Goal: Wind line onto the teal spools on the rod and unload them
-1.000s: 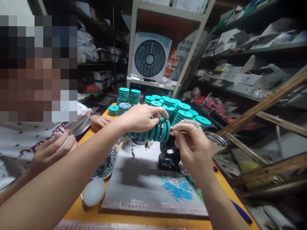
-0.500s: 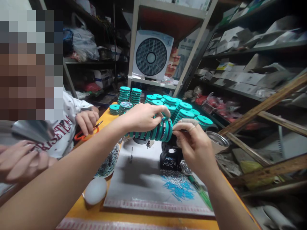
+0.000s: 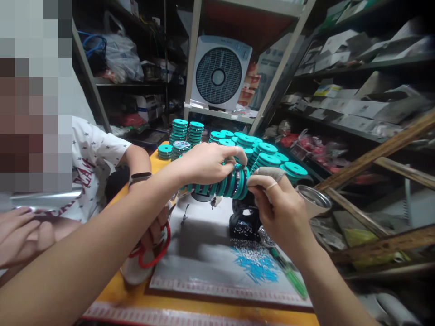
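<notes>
My left hand (image 3: 212,164) curls over a row of teal spools (image 3: 240,183) lying on their sides, gripping it from above. At the right end of that row, my right hand (image 3: 283,201) is closed in a pinch against the last spool; whatever lies between its fingertips is too small to make out. A ring and a pale wrap show on its fingers. Below stands a black device (image 3: 242,226), partly hidden. Small silvery beads (image 3: 253,246) and thin blue sticks (image 3: 256,266) are scattered on the grey board (image 3: 197,271).
Upright stacks of teal spools (image 3: 267,158) stand behind my hands. A metal tin (image 3: 314,198) and a green pen-like tool (image 3: 295,281) are at the right. From the left, a co-worker's hand holds red-handled scissors (image 3: 165,251) near my forearm. A box fan (image 3: 218,77) stands behind.
The co-worker's hand with the scissors has come from the table's far left toward me, over the white round object. My hands keep nearly the same hold; the view has shifted slightly.
</notes>
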Available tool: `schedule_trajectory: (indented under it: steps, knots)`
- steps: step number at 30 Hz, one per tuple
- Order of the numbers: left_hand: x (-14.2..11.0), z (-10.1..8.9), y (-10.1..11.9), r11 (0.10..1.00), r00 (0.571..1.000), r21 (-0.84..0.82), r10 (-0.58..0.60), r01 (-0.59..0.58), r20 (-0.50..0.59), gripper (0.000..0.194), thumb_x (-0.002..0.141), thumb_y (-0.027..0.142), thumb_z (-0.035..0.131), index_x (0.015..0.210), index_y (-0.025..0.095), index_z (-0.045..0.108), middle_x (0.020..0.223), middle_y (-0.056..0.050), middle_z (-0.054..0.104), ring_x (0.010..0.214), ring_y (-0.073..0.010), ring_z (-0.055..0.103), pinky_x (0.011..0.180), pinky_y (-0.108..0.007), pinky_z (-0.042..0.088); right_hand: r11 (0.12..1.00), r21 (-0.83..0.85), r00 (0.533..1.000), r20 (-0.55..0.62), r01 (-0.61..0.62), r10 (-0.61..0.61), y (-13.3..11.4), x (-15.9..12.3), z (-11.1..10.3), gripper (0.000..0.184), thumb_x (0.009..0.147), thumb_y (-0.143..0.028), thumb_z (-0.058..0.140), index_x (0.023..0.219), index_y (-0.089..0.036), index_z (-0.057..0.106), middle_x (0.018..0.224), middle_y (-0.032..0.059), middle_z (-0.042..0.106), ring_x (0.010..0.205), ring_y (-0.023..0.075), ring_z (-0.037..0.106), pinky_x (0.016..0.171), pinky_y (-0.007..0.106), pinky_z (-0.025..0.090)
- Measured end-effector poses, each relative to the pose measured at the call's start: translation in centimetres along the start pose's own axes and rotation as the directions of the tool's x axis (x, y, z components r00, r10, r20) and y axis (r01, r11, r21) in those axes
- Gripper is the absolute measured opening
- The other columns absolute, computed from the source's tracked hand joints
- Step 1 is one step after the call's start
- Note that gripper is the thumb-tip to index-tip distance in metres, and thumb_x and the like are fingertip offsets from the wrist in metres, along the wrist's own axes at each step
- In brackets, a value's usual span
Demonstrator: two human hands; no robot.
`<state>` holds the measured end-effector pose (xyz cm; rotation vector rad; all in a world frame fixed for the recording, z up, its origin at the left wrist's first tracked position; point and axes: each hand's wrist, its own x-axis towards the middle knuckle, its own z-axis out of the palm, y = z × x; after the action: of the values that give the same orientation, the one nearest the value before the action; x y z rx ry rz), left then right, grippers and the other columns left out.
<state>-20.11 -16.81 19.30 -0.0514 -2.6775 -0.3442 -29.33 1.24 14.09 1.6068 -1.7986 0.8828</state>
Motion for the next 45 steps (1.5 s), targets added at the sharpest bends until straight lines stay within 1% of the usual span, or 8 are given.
schedule_trajectory:
  steps: [3, 8, 14, 30, 37, 42, 43, 45]
  knots:
    - [0.0, 0.1, 0.0, 1.000, 1.000, -0.003, -0.001, 0.001, 0.006, 0.031, 0.086, 0.025, 0.040, 0.108, 0.033, 0.061, 0.100, 0.004, 0.071, 0.089, -0.0168, 0.064, 0.075, -0.028, 0.046, 0.986, 0.138, 0.995, -0.024, -0.092, 0.096, 0.1, -0.3, 0.4, 0.010, 0.090, -0.017, 0.050, 0.096, -0.021, 0.058, 0.098, 0.0069, 0.058, 0.092, 0.0177, 0.057, 0.079, 0.032, 0.048]
    - [-0.1, 0.2, -0.1, 1.000, 1.000, 0.006, -0.013, 0.013, 0.000, 0.032, 0.086, 0.025, 0.040, 0.109, 0.034, 0.060, 0.102, 0.005, 0.070, 0.090, -0.0168, 0.065, 0.077, -0.028, 0.046, 0.786, 0.479, 0.909, 0.067, -0.390, 0.411, 0.3, 0.0, 0.7, 0.013, 0.085, -0.032, 0.061, 0.090, -0.022, 0.055, 0.085, 0.0017, 0.061, 0.073, 0.0136, 0.059, 0.066, 0.027, 0.050]
    - [-0.1, 0.2, 0.0, 1.000, 1.000, 0.012, 0.004, -0.004, -0.003, 0.030, 0.086, 0.025, 0.040, 0.108, 0.033, 0.060, 0.100, 0.004, 0.071, 0.089, -0.0176, 0.064, 0.075, -0.028, 0.046, 0.760, 0.470, 0.888, 0.137, -0.449, 0.439, 0.3, 0.6, 0.4, 0.015, 0.083, -0.034, 0.063, 0.079, -0.021, 0.056, 0.074, -0.0005, 0.057, 0.063, 0.0110, 0.054, 0.053, 0.023, 0.043]
    - [-0.1, -0.1, 0.2, 0.999, 1.000, 0.041, -0.019, 0.018, 0.015, 0.032, 0.086, 0.027, 0.040, 0.111, 0.034, 0.059, 0.105, 0.005, 0.071, 0.094, -0.0167, 0.065, 0.079, -0.027, 0.046, 0.633, 0.598, 0.859, 0.217, -0.492, 0.463, 0.8, 1.2, 0.3, 0.023, 0.077, -0.037, 0.070, 0.078, -0.018, 0.056, 0.073, -0.0022, 0.057, 0.062, 0.0090, 0.050, 0.054, 0.022, 0.038]
    - [-0.2, 0.0, 0.2, 0.998, 1.000, 0.057, -0.006, 0.006, 0.000, 0.031, 0.085, 0.027, 0.040, 0.109, 0.035, 0.059, 0.102, 0.005, 0.071, 0.092, -0.0174, 0.065, 0.078, -0.028, 0.046, 0.768, 0.490, 0.905, 0.124, -0.412, 0.406, 0.7, 1.1, 0.9, 0.021, 0.078, -0.032, 0.069, 0.075, -0.018, 0.055, 0.074, -0.0009, 0.057, 0.066, 0.0110, 0.054, 0.062, 0.025, 0.045]
    - [-0.2, 0.0, 0.2, 0.998, 1.000, 0.050, -0.028, 0.028, 0.005, 0.032, 0.085, 0.028, 0.039, 0.109, 0.036, 0.059, 0.105, 0.006, 0.070, 0.095, -0.0181, 0.065, 0.079, -0.029, 0.046, 0.894, 0.356, 0.913, -0.198, -0.273, 0.357, -1.7, -1.7, 0.3, 0.016, 0.082, -0.025, 0.065, 0.095, -0.020, 0.057, 0.096, 0.0055, 0.059, 0.086, 0.0170, 0.057, 0.075, 0.032, 0.050]
    - [-0.2, 0.0, 0.1, 0.998, 1.000, 0.050, -0.025, 0.025, 0.005, 0.033, 0.085, 0.027, 0.039, 0.110, 0.036, 0.059, 0.106, 0.006, 0.070, 0.096, -0.0185, 0.065, 0.080, -0.029, 0.046, 0.915, 0.306, 0.927, -0.183, -0.263, 0.328, -3.0, -3.0, 0.3, 0.018, 0.083, -0.022, 0.064, 0.099, -0.020, 0.057, 0.096, 0.0059, 0.059, 0.086, 0.0176, 0.057, 0.076, 0.033, 0.049]
    - [-0.2, 0.0, 0.2, 0.999, 1.000, 0.049, -0.023, 0.022, 0.007, 0.034, 0.084, 0.027, 0.039, 0.110, 0.037, 0.059, 0.107, 0.006, 0.070, 0.095, -0.0188, 0.065, 0.080, -0.030, 0.046, 0.938, 0.310, 0.988, 0.049, -0.157, 0.149, -6.2, -5.8, 0.9, 0.013, 0.085, -0.014, 0.058, 0.096, -0.022, 0.059, 0.091, 0.0052, 0.063, 0.085, 0.0179, 0.057, 0.077, 0.032, 0.050]
